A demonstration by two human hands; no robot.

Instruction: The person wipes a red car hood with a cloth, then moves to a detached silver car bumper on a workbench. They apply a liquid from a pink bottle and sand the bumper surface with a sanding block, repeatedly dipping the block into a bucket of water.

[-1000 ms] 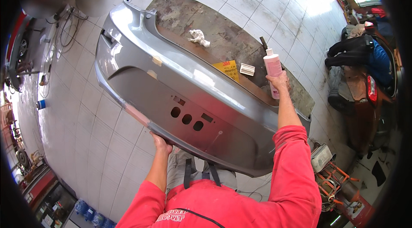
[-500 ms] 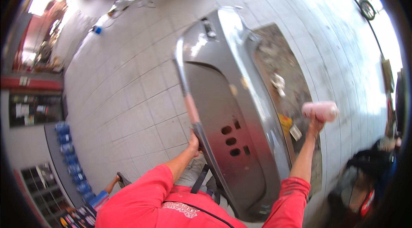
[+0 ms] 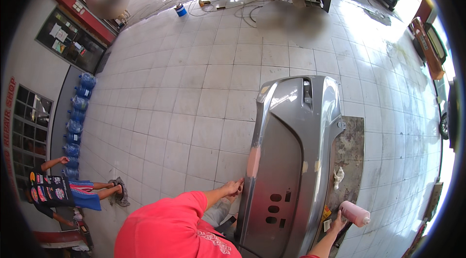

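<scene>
A grey car trunk lid stands lengthwise in front of me, its outer face showing several cut-out holes and a reddish tint near the lower middle. A pink filler patch lies along its left edge. My left hand is just below that patch, right at the edge, its fingers curled together; whatever is in them is hidden. Off the lid's right side, my right hand is wrapped round a pink plastic bottle, which lies tilted nearly sideways with its pale cap pointing right.
A worn board lies on the tiled floor right of the lid, with a crumpled white rag on it. To the left are a person and a row of blue water jugs. A blue can and hoses are farther off.
The view has swung, so the lid appears lower and farther right. My left hand remains by its left edge. The bottle is still in my right hand, its cap end now tipped lower.
</scene>
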